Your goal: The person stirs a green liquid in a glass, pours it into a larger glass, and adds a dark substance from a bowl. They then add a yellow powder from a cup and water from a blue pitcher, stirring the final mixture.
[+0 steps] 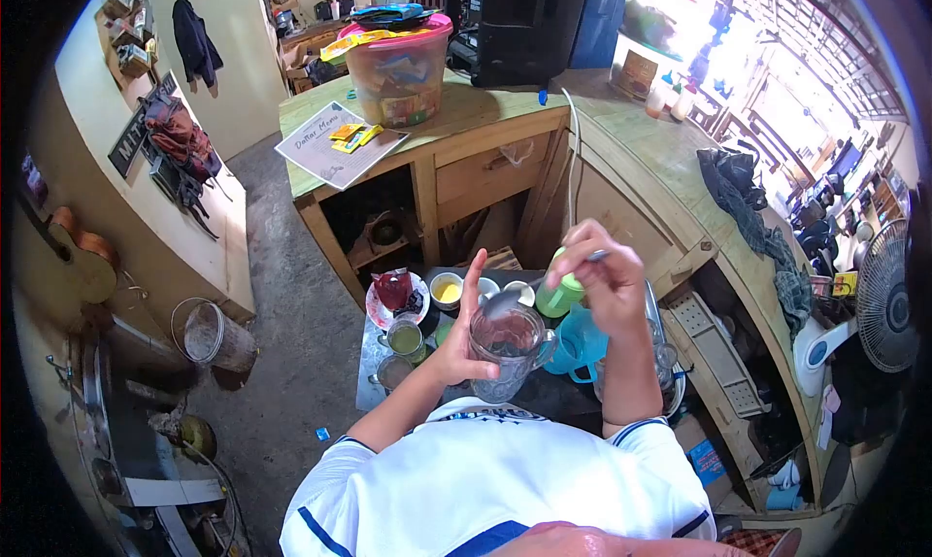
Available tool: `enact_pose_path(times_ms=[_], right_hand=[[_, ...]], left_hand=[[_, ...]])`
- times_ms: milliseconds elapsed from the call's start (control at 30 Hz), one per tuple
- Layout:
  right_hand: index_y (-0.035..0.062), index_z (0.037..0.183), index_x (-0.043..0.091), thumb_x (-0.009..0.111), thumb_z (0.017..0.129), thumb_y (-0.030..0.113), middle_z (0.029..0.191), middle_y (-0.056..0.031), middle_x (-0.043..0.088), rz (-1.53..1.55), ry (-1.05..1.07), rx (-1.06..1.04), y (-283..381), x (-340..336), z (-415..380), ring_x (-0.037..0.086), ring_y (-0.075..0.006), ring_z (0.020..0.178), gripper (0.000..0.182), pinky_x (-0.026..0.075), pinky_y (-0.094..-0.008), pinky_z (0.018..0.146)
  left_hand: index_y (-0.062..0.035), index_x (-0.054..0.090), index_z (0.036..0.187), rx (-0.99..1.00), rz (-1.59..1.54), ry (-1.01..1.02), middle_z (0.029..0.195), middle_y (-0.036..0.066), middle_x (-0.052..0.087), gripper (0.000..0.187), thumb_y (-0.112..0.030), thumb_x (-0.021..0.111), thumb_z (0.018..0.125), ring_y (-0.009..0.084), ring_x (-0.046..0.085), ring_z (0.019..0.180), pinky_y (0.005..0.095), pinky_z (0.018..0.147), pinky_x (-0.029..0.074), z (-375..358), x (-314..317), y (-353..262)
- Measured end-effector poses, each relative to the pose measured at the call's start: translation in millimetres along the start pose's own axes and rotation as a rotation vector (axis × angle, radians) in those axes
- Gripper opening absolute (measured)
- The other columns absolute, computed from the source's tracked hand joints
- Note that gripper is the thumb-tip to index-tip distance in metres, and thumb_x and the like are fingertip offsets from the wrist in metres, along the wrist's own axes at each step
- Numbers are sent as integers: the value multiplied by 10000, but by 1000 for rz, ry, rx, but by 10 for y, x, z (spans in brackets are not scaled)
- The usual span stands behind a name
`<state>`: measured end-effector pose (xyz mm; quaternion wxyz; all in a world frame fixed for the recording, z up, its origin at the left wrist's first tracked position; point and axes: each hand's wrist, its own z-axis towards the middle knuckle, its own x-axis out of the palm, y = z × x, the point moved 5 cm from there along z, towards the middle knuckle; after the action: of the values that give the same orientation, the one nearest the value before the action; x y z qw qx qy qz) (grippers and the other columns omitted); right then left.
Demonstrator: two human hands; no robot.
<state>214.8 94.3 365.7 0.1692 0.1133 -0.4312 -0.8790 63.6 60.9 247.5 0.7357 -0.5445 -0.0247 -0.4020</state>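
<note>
My left hand [456, 351] is wrapped against the side of a clear glass mug [500, 368], its thumb across the front and one finger stretched up past the rim. Between the fingers of my right hand [607, 270] is a metal spoon [502, 304], its bowl tilted over the mug's mouth. Below the right hand stand a light green container [560, 297] and a blue plastic pitcher [580, 341]. A mug of greenish contents [405, 339] and a plate [419, 314] with a dark red packet [393, 290] lie left of my left hand.
Small cups, one with yellow contents [447, 290], line the low table's far side. Beyond, a wooden counter [466, 135] carries a menu sheet [335, 147], yellow sachets [354, 137] and a pink-rimmed tub [398, 81]. A fan [883, 295] stands right; a bucket [209, 334] is on the floor left.
</note>
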Motion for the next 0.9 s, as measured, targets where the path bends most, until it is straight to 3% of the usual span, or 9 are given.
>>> enact_pose_path(times_ms=[133, 267, 367, 400, 500, 600, 700, 767, 900], right_hand=[[7, 861, 685, 629, 844, 105, 749, -51, 616, -329, 427, -11, -113, 275, 19, 551, -189, 770, 114, 455, -323, 715], [17, 840, 688, 631, 860, 145, 758, -61, 629, -297, 241, 11, 35, 150, 59, 543, -188, 768, 142, 446, -328, 713], [33, 887, 674, 626, 891, 184, 759, -48, 642, -452, 17, -170, 163, -3, -15, 548, -191, 740, 159, 436, -333, 708], [39, 902, 660, 613, 900, 194, 749, -39, 630, -681, 144, -290, 166, 133, -40, 541, -215, 726, 162, 430, -360, 743], [82, 888, 675, 670, 803, 95, 792, -37, 619, -785, 265, -188, 206, 315, -157, 512, -218, 720, 86, 382, -377, 796], [95, 883, 657, 663, 818, 112, 762, -22, 586, -888, 68, -264, 547, 96, -176, 516, -228, 688, 67, 385, -391, 807], [103, 896, 634, 640, 837, 106, 752, 3, 600, -902, 11, -356, 445, 169, -235, 526, -214, 680, 60, 390, -400, 809], [110, 923, 635, 634, 845, 120, 763, 39, 655, -921, 299, -218, 177, 363, -279, 511, -179, 639, 80, 384, -398, 781], [113, 931, 636, 696, 790, 150, 785, 25, 611, -937, 16, -255, 554, 92, -349, 538, -171, 730, 157, 394, -432, 822]], left_hand=[[-237, -245, 1468, 11, -80, 10, 1412, 190, 419, 1416, -323, 885, 618, 340, 594, 1112, 492, 945, 482, -13, -75, 54], [-223, -257, 1467, 11, 52, -7, 1352, 175, 463, 1439, -291, 888, 597, 308, 587, 1109, 450, 937, 481, -20, -52, -21], [-192, -253, 1470, 40, 170, -17, 1228, 172, 544, 1384, -265, 854, 643, 263, 579, 1101, 388, 965, 437, -11, -17, -115], [-192, -253, 1470, 40, 171, -15, 1228, 172, 544, 1384, -265, 854, 643, 263, 579, 1101, 388, 965, 437, 0, -10, -141], [-191, -264, 1464, 89, 343, -9, 1186, 172, 565, 1393, -197, 850, 628, 266, 604, 1047, 398, 948, 451, 30, 25, -208], [-188, -255, 1465, 159, 512, -29, 1241, 171, 541, 1410, -205, 851, 590, 271, 578, 1126, 422, 1006, 421, 28, 40, -244], [-161, -271, 1454, 168, 702, -33, 1115, 184, 612, 1420, -196, 868, 607, 295, 617, 1034, 413, 943, 449, -2, 5, -278], [-160, -263, 1453, 187, 954, -62, 1138, 185, 613, 1462, -253, 897, 568, 290, 606, 1087, 429, 1016, 410, -14, 20, -321], [-119, -256, 1452, 310, 1034, -68, 1104, 199, 630, 1443, -272, 898, 599, 322, 622, 1037, 420, 948, 453, 5, 13, -298]])
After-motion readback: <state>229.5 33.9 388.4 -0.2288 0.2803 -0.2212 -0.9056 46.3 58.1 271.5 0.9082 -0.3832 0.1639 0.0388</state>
